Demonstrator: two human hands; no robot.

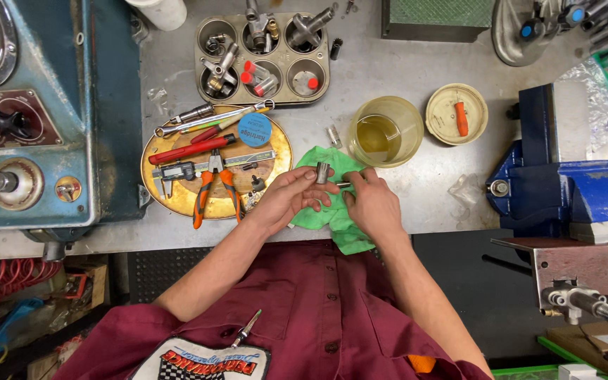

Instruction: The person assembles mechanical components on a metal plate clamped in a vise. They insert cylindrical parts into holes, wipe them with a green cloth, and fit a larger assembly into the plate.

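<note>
My left hand (pixel 288 198) pinches a small metal sleeve (pixel 323 172) between thumb and fingers, above a crumpled green cloth (pixel 333 211) on the grey bench. My right hand (pixel 372 203) sits just to the right of it, closed around a thin metal pin (pixel 343 185) whose tip points toward the sleeve. The two hands almost touch. Both forearms come up from a dark red work shirt at the bottom of the view.
A round brass tray (pixel 276 151) with orange-handled pliers (pixel 214 186), a caliper and screwdrivers lies left. Behind are a muffin tin (pixel 264 49) of small parts, a jar of yellow liquid (pixel 386 131) and its lid (pixel 457 113). A blue vise (pixel 571 176) stands right, a blue machine (pixel 51 112) left.
</note>
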